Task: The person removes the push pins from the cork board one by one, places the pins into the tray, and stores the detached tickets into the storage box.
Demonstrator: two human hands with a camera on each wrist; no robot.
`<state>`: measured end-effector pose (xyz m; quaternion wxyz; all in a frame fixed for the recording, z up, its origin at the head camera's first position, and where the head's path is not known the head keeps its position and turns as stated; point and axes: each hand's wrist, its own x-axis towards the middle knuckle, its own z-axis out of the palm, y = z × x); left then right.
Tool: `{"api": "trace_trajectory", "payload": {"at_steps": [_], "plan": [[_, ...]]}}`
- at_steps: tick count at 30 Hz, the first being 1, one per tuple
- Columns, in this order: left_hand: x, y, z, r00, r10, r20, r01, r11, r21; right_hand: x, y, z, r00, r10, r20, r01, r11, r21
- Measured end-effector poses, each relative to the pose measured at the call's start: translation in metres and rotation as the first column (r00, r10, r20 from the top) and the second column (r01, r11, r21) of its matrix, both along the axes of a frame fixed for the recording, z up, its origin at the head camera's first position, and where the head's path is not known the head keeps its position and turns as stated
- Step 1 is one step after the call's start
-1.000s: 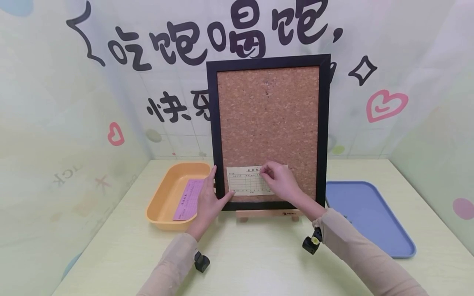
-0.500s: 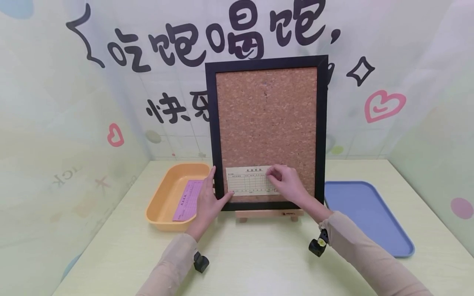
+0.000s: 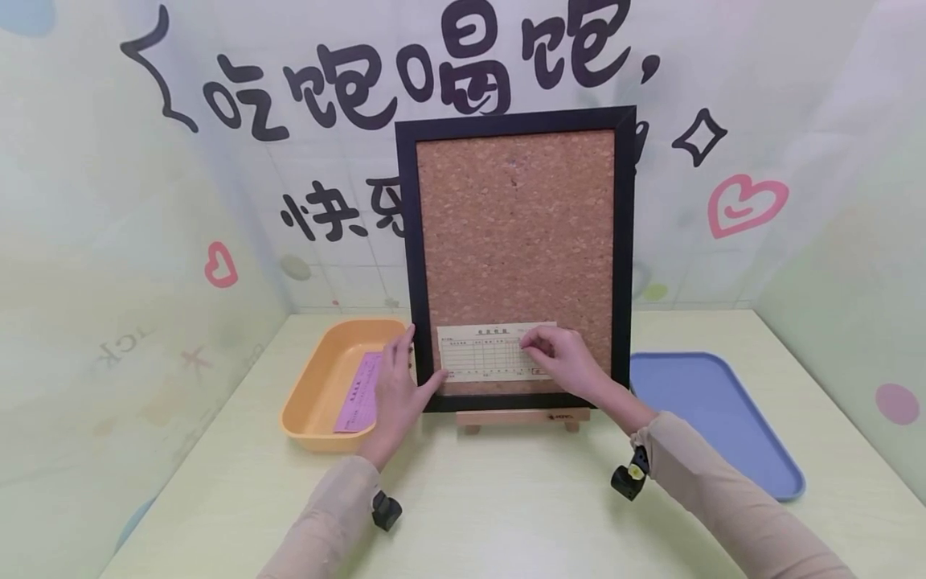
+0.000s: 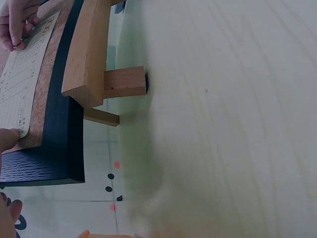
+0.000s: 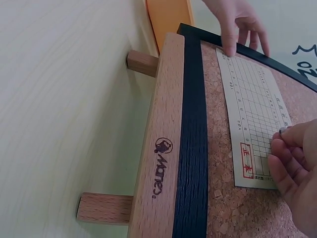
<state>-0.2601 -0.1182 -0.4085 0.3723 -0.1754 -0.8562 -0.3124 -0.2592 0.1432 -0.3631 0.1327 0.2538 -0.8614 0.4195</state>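
Observation:
A framed corkboard (image 3: 517,233) with a black border stands upright on a small wooden easel (image 3: 522,417). Low on the cork lies a cream printed form (image 3: 473,354), with a red stamp box at its lower right corner. My left hand (image 3: 398,390) grips the frame's left side, fingers round the outer edge and thumb pressing the form's lower left corner. Over the form's right part, my right hand (image 3: 567,362) pinches a small grey pin (image 5: 283,130) between thumb and forefinger, right at the paper. Most of the pin is hidden by the fingertips.
Left of the board, an orange tray (image 3: 318,386) holds a purple printed slip (image 3: 359,394), partly behind my left hand. A blue tray (image 3: 712,418) lies to the right, partly behind the right forearm. A lettered wall sheet (image 3: 325,265) hangs behind the board.
The right hand has shifted a little to the right along the form, uncovering more of its printed title and grid. My left hand keeps its hold on the frame and form corner.

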Motion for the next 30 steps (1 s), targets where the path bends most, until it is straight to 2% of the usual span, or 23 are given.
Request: {"api": "trace_trajectory", "payload": {"at_steps": [4, 8, 12, 19, 24, 30], "plan": [[-0.004, -0.004, 0.009, 0.995, 0.017, -0.103, -0.021, 0.999, -0.042, -0.001, 0.000, 0.000, 1.000, 0.007, -0.003, -0.007, 1.000, 0.001], [-0.009, -0.006, 0.021, 0.989, -0.004, -0.149, -0.012, 0.994, -0.109, -0.001, 0.000, 0.000, 1.000, 0.008, -0.008, -0.008, 1.000, 0.007], [-0.011, -0.006, 0.033, 0.991, -0.044, -0.126, 0.019, 0.981, -0.195, -0.001, 0.000, 0.000, 1.000, 0.012, -0.009, -0.012, 1.000, 0.013], [-0.011, 0.000, 0.047, 0.992, -0.100, -0.082, 0.065, 0.935, -0.349, -0.001, 0.001, -0.001, 1.000, 0.017, -0.009, -0.017, 1.000, 0.019], [-0.015, 0.004, 0.052, 0.991, -0.114, -0.067, 0.077, 0.910, -0.408, -0.001, 0.000, -0.001, 1.000, 0.015, -0.011, -0.014, 1.000, 0.025], [-0.020, 0.003, 0.055, 0.984, -0.146, -0.099, 0.087, 0.890, -0.447, 0.000, 0.000, -0.001, 1.000, 0.019, -0.018, -0.018, 0.999, 0.036]]}}
